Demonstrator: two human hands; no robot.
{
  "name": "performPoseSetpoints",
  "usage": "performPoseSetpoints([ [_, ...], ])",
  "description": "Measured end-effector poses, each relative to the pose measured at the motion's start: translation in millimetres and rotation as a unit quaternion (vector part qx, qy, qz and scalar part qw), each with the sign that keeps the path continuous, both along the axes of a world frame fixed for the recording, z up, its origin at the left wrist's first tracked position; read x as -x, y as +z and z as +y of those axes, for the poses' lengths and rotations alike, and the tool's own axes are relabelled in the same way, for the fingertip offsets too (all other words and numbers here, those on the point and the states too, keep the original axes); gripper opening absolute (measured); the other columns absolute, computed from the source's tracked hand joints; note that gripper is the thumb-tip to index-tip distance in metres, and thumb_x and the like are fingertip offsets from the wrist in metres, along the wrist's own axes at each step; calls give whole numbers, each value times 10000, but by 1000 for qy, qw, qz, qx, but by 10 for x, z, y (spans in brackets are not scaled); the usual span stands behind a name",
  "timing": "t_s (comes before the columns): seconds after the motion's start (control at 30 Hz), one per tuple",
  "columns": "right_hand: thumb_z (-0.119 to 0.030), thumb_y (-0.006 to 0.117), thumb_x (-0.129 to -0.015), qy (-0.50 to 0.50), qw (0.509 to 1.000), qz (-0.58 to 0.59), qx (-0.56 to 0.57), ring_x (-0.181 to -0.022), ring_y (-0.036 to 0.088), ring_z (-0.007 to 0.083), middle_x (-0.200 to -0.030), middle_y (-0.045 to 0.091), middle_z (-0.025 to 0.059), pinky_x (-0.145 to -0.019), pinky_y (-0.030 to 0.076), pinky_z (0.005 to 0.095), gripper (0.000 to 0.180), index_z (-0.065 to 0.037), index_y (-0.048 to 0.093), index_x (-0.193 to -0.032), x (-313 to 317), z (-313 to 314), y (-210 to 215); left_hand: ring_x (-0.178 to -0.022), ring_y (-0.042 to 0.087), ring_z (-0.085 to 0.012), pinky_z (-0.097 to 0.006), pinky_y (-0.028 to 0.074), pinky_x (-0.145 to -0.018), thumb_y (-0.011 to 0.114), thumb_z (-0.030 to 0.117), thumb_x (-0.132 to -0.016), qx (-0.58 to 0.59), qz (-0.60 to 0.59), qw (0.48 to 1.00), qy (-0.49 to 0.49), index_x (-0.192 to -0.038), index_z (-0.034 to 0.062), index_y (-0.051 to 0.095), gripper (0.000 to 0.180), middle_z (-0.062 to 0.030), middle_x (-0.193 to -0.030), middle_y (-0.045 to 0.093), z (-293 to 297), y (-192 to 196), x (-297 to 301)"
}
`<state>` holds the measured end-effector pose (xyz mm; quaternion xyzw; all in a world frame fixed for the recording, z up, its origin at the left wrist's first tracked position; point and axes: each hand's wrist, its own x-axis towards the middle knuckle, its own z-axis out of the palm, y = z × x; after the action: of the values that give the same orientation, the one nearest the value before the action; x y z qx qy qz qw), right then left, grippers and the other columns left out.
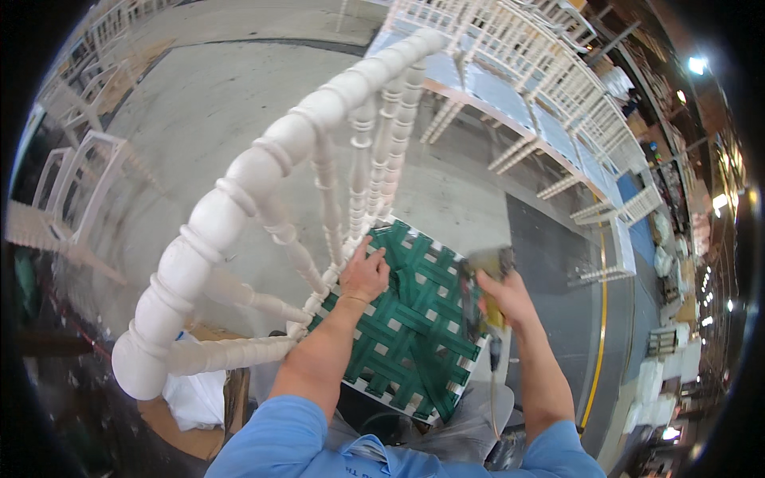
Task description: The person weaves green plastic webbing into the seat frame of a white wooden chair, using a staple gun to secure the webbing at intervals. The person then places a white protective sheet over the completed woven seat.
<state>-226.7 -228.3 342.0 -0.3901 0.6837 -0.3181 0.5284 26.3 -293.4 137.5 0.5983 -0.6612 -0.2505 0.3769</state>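
Observation:
A white turned-wood chair stands close below me, its back rail curving up toward the camera. Its seat is woven from green webbing straps on a white frame. My left hand presses flat on the webbing at the seat's rear edge, beside the back spindles. My right hand grips a yellowish handheld stapler-type tool, blurred, over the seat's right edge, with a hose or cord hanging down from it.
Several white chairs lie stacked on a long platform at the upper right. More white chair frames stand at the left. Grey concrete floor lies beyond, and a yellow floor line curves at the right. A white bundle sits under the chair.

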Motion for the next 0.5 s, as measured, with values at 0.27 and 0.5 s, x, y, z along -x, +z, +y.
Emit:
performPoseSetpoints([
  [0.27, -206, 807, -973, -356, 921, 152, -39, -655, 643, 155, -957, 707, 48, -570, 538, 326, 333, -24, 691, -1227, 873, 3025, 942, -1288, 591, -376, -527, 473, -1108, 687, 209, -882, 140, -93, 983, -71, -1108, 134, 812, 268, -156, -1358, 664, -464, -23, -15],
  [0.5, -310, 831, -948, -549, 825, 128, -43, -643, 637, 177, -938, 648, 37, -531, 517, 337, 395, -55, 665, -1201, 798, 4582, 859, -1219, 628, -374, -447, 491, -1052, 596, 244, -1078, 143, -28, 980, -133, -1242, 3, 725, 319, -198, -1290, 693, -353, 280, -180],
])
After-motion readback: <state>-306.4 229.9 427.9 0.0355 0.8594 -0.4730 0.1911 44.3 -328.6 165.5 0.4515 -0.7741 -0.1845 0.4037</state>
